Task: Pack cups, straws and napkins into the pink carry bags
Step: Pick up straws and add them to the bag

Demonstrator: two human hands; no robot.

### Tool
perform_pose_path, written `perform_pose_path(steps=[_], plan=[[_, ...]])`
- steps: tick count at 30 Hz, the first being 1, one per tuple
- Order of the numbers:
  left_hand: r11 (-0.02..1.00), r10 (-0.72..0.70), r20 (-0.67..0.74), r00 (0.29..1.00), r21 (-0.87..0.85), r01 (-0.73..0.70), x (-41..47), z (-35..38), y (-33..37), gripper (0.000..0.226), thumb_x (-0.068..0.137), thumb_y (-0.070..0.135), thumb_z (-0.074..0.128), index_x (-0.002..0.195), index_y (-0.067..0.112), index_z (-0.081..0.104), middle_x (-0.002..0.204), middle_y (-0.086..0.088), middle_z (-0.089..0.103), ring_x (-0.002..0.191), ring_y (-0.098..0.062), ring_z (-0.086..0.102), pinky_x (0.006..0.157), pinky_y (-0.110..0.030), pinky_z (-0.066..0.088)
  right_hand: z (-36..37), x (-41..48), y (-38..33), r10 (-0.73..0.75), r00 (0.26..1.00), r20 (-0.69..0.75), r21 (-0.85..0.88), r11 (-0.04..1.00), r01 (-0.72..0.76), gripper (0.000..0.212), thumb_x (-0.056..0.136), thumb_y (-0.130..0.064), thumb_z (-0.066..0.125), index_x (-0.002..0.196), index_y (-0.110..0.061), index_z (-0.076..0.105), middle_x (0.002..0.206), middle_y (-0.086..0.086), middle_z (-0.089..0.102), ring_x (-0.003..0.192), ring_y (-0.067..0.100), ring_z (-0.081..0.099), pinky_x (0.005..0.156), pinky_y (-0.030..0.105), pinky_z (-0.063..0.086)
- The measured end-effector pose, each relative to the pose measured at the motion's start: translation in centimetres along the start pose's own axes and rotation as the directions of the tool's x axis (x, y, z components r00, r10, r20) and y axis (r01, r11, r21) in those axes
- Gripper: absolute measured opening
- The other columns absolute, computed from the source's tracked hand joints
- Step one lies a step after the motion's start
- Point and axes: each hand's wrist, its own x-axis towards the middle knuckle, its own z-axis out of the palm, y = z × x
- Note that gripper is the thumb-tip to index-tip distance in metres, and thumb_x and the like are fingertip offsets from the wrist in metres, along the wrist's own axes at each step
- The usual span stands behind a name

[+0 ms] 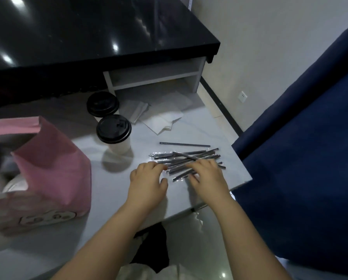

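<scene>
The fingers [157,167] of the left hand [147,181] are loosely bent and apart, tips touching the left end of the heap of dark straws in clear wrappers [191,157] on the white bench [189,128] at frame centre. The right hand [208,176] lies over the heap; whether it pinches any straw I cannot tell. Gathering straws seems the step in hand. Next, a bundle must go to the open pink paper carry bag [53,168] at left, whose print is unreadable.

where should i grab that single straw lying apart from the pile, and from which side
Pinch the lone straw at mid-length, from straight above, across its width. It lies flat on the table, thin and long, clear of the straw pile, so the middle should balance.
</scene>
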Motion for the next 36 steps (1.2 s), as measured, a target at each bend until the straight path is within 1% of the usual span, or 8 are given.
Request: perform_pose_path(steps=[3,7,11,14,17,24,31,36], plan=[[0.999,0.019,-0.018,1.000,-0.037,-0.020,3.4,-0.6,-0.6,0.035,0.085,0.027,0.058,0.120,0.028,0.061,0.120,0.006,0.058,0.115,-0.022,0.047,0.096,-0.037,0.037,0.1,3.6,0.7,0.028,0.999,-0.043,-0.044,0.999,-0.030,0.036,0.088,-0.027,0.064,0.124,-0.025,0.062,0.119,-0.003,0.057,0.114,0.024,0.042,0.097,0.038,0.035],[0.999,0.027,-0.015,1.000,-0.046,-0.027,7.1,-1.2,-0.8,0.035,0.087,0.027,0.056,0.122,0.030,0.059,0.122,0.007,0.057,0.118,-0.020,0.045,0.098,-0.036,0.035,1.1,6.3,1.5,0.047,0.998,0.049,-0.130,0.991,-0.040,0.030,0.086,-0.039,0.066,0.113,-0.025,0.069,0.115,-0.004,0.055,0.113,0.023,0.040,0.094,0.035,0.027],[0.996,0.034,-0.030,0.999,-0.077,-0.036,9.2,-1.6,-0.9,0.035,0.088,0.026,0.056,0.123,0.029,0.059,0.124,0.006,0.056,0.121,-0.020,0.043,0.097,-0.035,0.033,0.8,7.7,1.4,0.031,0.999,0.013,-0.040,0.999,-0.031,0.009,0.087,-0.026,0.068,0.092,-0.019,0.073,0.100,-0.005,0.061,0.102,0.020,0.047,0.089,0.035,0.034],[0.995,0.018,-0.044,0.999,-0.099,-0.022,9.9,-1.7,-0.8,0.033,0.088,0.026,0.057,0.122,0.027,0.060,0.123,0.005,0.057,0.121,-0.020,0.043,0.097,-0.036,0.033,-0.4,9.3,1.1,0.034,0.998,0.055,0.071,0.997,-0.038,0.006,0.091,-0.022,0.062,0.092,-0.020,0.067,0.092,-0.004,0.065,0.092,0.019,0.054,0.081,0.036,0.044],[0.994,-0.017,-0.042,0.999,-0.107,0.012,10.2,-1.6,-0.8,0.033,0.089,0.026,0.058,0.122,0.027,0.060,0.123,0.005,0.057,0.120,-0.021,0.043,0.097,-0.037,0.035,-1.1,11.3,0.7,0.009,0.999,0.040,0.083,0.996,-0.013,0.007,0.095,-0.023,0.055,0.096,-0.020,0.061,0.087,-0.003,0.063,0.082,0.020,0.054,0.067,0.034,0.044],[0.985,-0.151,-0.088,0.985,-0.099,0.142,9.9,-1.5,-0.6,0.032,0.088,0.025,0.059,0.120,0.025,0.061,0.121,0.005,0.058,0.118,-0.022,0.044,0.097,-0.036,0.038,1.4,14.3,0.4,-0.238,0.964,0.116,-0.035,0.969,0.244,0.014,0.090,-0.019,0.062,0.098,-0.012,0.071,0.095,0.006,0.065,0.093,0.028,0.053,0.078,0.038,0.041],[0.968,-0.244,-0.119,0.962,-0.097,0.233,9.5,-1.5,0.9,0.033,0.087,0.024,0.057,0.120,0.027,0.062,0.121,0.006,0.059,0.118,-0.022,0.046,0.094,-0.035,0.038,1.5,14.3,3.3,-0.260,0.947,0.189,-0.065,0.959,0.276,0.031,0.081,-0.038,0.071,0.109,-0.026,0.070,0.107,-0.005,0.060,0.104,0.020,0.047,0.086,0.034,0.034],[0.953,-0.294,-0.161,0.942,-0.123,0.276,9.0,-1.0,2.0,0.032,0.087,0.023,0.057,0.119,0.027,0.062,0.121,0.005,0.060,0.118,-0.022,0.047,0.097,-0.037,0.039,1.8,13.6,3.9,-0.280,0.956,0.082,-0.025,0.959,0.283,0.008,0.082,-0.025,0.073,0.086,-0.018,0.074,0.091,-0.003,0.064,0.092,0.024,0.052,0.077,0.035,0.032]])
